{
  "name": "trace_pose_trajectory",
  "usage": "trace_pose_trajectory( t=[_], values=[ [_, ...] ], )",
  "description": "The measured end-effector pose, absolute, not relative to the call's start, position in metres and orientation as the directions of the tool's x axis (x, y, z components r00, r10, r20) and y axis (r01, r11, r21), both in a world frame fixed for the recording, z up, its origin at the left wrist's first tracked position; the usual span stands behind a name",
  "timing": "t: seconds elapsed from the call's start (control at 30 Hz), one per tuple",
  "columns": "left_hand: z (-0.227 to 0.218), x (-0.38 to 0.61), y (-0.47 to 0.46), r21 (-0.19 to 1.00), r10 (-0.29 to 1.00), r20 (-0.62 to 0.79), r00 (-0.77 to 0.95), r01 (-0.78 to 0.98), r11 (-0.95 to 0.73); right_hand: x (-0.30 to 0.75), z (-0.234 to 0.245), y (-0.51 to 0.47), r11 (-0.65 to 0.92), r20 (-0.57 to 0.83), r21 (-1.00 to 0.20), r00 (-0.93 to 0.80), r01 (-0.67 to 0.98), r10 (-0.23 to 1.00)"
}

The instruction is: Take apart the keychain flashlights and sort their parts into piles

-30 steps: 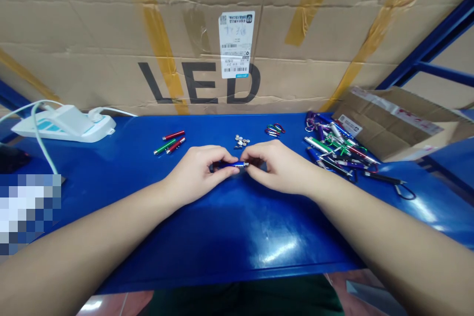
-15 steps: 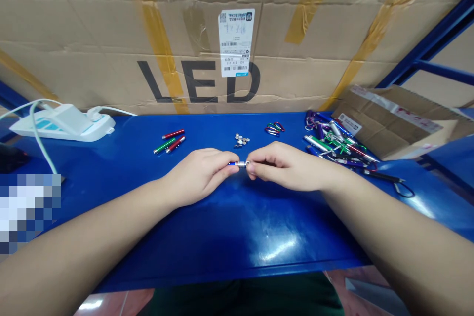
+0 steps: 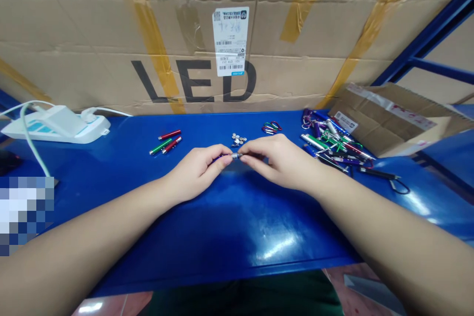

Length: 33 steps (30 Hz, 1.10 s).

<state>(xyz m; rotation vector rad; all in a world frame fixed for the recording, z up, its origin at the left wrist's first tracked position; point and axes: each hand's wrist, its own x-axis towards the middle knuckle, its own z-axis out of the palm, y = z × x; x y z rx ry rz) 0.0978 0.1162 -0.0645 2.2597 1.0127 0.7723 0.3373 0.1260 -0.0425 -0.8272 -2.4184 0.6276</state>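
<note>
My left hand is closed round a small blue flashlight, thumb and fingertips pinching its body. From the other side, the thumb and fingers of my right hand grip its silver end. Most of the flashlight is hidden by the fingers. Just behind the fingertips lies a little heap of button cells. Farther right are several coloured carabiner clips. Red and green metal tubes lie side by side to the left.
A pile of small flashlights with clips lies at the right, by an open cardboard box. A white power strip with cables sits at the left. A large carton stands behind the blue table.
Both hands have shifted slightly up and to the left in view with the flashlight. Less of its blue body shows between the fingers. The whole view has drifted a little.
</note>
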Motion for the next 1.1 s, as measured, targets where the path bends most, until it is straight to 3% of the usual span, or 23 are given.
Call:
trace_pose_trajectory(
  t=[0.1,0.17,0.23,0.3,0.37,0.43,0.53,0.63,0.7,0.77,0.83,0.9,1.0,1.1],
  values=[
    [-0.063,0.096,0.115,0.607,0.762,0.341,0.551,0.49,-0.626,0.333,-0.049,0.127,0.339,0.138,-0.914,-0.615,0.223,0.776],
    [-0.063,0.095,0.114,0.57,0.743,0.36,0.564,0.498,-0.653,0.331,-0.052,0.127,0.177,0.058,-0.976,-0.628,0.129,0.776],
    [-0.063,0.095,0.114,0.555,0.737,0.349,0.579,0.506,-0.66,0.331,-0.052,0.126,0.2,0.064,-0.969,-0.631,0.147,0.773],
    [-0.063,0.096,0.114,0.588,0.761,0.312,0.568,0.514,-0.625,0.333,-0.05,0.125,0.403,0.175,-0.88,-0.617,0.252,0.768],
    [-0.064,0.097,0.114,0.668,0.805,0.253,0.537,0.506,-0.547,0.336,-0.049,0.127,0.672,0.361,-0.657,-0.64,0.342,0.679],
    [-0.064,0.098,0.116,0.766,0.843,0.17,0.511,0.469,-0.439,0.339,-0.049,0.131,0.853,0.493,-0.406,-0.707,0.329,0.507],
    [-0.064,0.099,0.119,0.896,0.85,0.024,0.525,0.366,-0.251,0.343,-0.052,0.138,0.944,0.536,-0.19,-0.776,0.271,0.331],
    [-0.064,0.098,0.12,0.96,0.822,-0.081,0.564,0.266,-0.088,0.343,-0.054,0.14,0.959,0.556,-0.108,-0.784,0.261,0.276],
    [-0.063,0.098,0.119,0.964,0.837,-0.051,0.544,0.247,-0.102,0.339,-0.054,0.137,0.95,0.592,-0.173,-0.743,0.259,0.311],
    [-0.063,0.098,0.117,0.925,0.87,0.086,0.486,0.286,-0.251,0.334,-0.055,0.133,0.874,0.59,-0.403,-0.653,0.271,0.475],
    [-0.062,0.097,0.115,0.821,0.856,0.255,0.45,0.367,-0.437,0.329,-0.056,0.13,0.654,0.46,-0.726,-0.555,0.215,0.693],
    [-0.062,0.096,0.113,0.7,0.803,0.382,0.457,0.424,-0.575,0.325,-0.058,0.13,0.342,0.246,-0.935,-0.526,0.091,0.814],
    [-0.062,0.094,0.113,0.575,0.726,0.472,0.5,0.45,-0.683,0.323,-0.057,0.132,0.04,0.035,-0.999,-0.577,-0.004,0.816],
    [-0.06,0.094,0.113,0.57,0.729,0.446,0.519,0.464,-0.678,0.325,-0.055,0.13,0.027,0.012,-1.0,-0.587,0.016,0.81]
  ],
)
